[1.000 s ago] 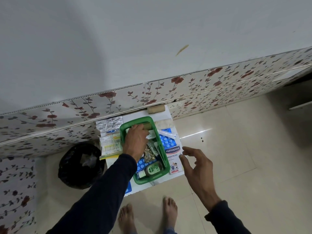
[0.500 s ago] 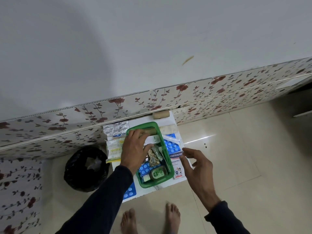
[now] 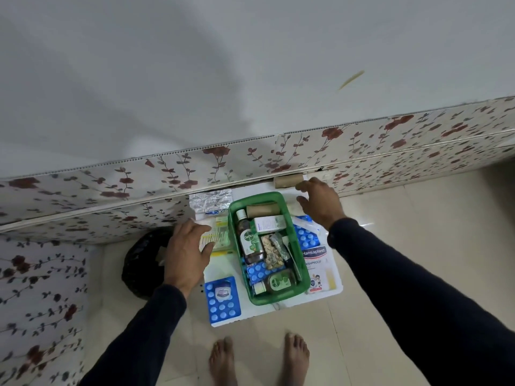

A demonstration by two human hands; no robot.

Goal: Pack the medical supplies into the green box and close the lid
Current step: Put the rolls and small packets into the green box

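Green plastic frames the scene: the green box point(image 3: 269, 247) sits open on a white board point(image 3: 278, 307) on the floor, its long axis running near to far, already holding a brown antiseptic bottle point(image 3: 249, 240), a cardboard roll point(image 3: 263, 209) and blister packs. A person stands over it with both arms extended. The right hand point(image 3: 320, 203) hovers at the far right corner of the box, fingers spread and empty, closest to a second brown roll point(image 3: 288, 181) lying crosswise against the floral wall panel just beyond its fingertips. The left hand point(image 3: 189, 252) rests, fingers loosely open, on a flat yellow-and-white packet point(image 3: 218, 236) left of the box; whether it grips the packet cannot be told. A plaster carton point(image 3: 316, 260) and a blue tablet strip point(image 3: 222, 300) lie outside. No lid is identifiable.
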